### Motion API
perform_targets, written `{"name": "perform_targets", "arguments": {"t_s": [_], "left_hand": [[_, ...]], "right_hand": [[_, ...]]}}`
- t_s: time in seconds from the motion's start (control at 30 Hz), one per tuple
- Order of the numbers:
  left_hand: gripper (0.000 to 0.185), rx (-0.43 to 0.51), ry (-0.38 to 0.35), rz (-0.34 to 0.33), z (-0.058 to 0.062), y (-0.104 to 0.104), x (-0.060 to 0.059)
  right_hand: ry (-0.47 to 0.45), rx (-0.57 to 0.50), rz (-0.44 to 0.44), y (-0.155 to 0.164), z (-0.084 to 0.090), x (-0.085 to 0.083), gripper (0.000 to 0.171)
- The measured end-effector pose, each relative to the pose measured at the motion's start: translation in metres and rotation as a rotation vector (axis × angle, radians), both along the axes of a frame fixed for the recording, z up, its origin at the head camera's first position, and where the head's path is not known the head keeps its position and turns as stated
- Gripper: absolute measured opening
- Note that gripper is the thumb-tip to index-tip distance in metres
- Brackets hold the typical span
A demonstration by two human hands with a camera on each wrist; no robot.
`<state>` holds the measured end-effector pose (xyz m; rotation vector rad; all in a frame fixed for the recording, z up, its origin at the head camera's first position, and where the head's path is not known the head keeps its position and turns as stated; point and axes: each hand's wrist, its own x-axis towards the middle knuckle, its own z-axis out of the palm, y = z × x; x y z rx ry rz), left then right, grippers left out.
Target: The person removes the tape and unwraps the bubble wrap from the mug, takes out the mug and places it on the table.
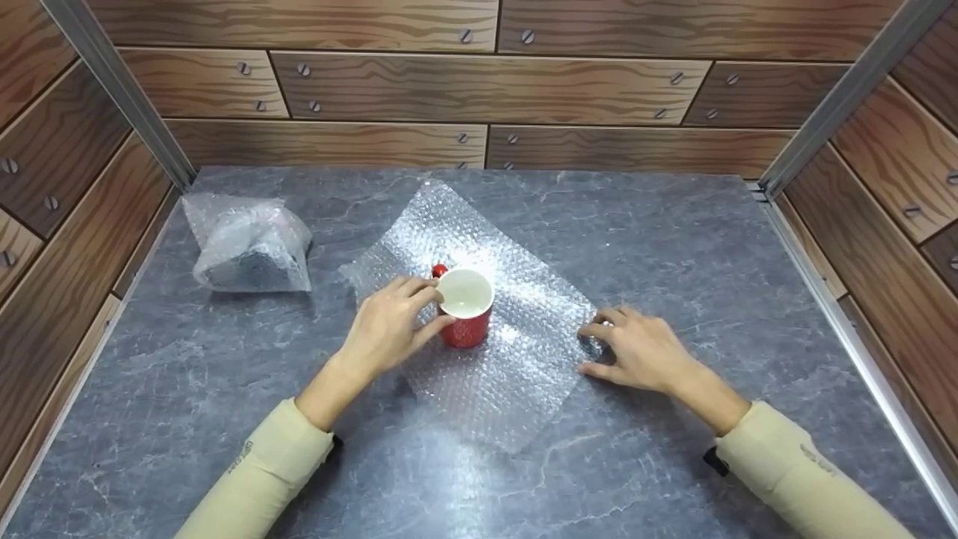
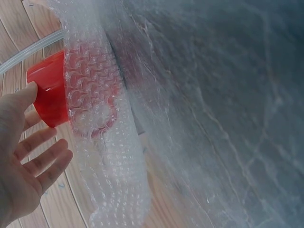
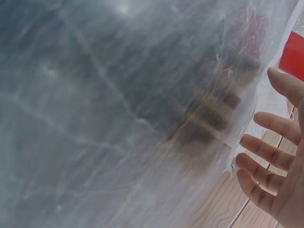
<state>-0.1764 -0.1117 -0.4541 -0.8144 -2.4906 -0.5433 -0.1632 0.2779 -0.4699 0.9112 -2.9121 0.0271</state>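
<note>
Spreading under both hands, the bubble wrap sheet (image 1: pixel 479 329) lies flat; a wrapped bundle (image 1: pixel 251 247) sits far beyond the left hand (image 1: pixel 389 326), whose fingers curl round the upright red mug (image 1: pixel 465 307). The right hand (image 1: pixel 644 352) rests relaxed on the sheet's corner.

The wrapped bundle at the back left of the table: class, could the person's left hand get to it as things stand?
Probably yes. The left hand rests on the red mug, and only bare table lies between it and the wrapped bundle. It would have to let go of the mug first.
</note>
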Motion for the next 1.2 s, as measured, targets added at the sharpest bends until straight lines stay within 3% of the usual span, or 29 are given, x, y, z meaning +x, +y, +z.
{"name": "perform_targets", "arguments": {"t_s": [0.53,0.77,1.2], "left_hand": [[0.032,-0.005,-0.025,0.001,0.001,0.001,0.0],[0.033,-0.006,-0.017,0.002,0.001,0.001,0.0],[0.043,-0.032,-0.03,-0.024,0.001,0.0,-0.002]], "right_hand": [[-0.049,-0.015,-0.024,-0.001,0.002,0.0,0.058],[-0.012,-0.022,0.008,-0.004,0.003,0.0,0.057],[-0.043,-0.041,0.039,-0.015,0.001,-0.003,0.061]]}}
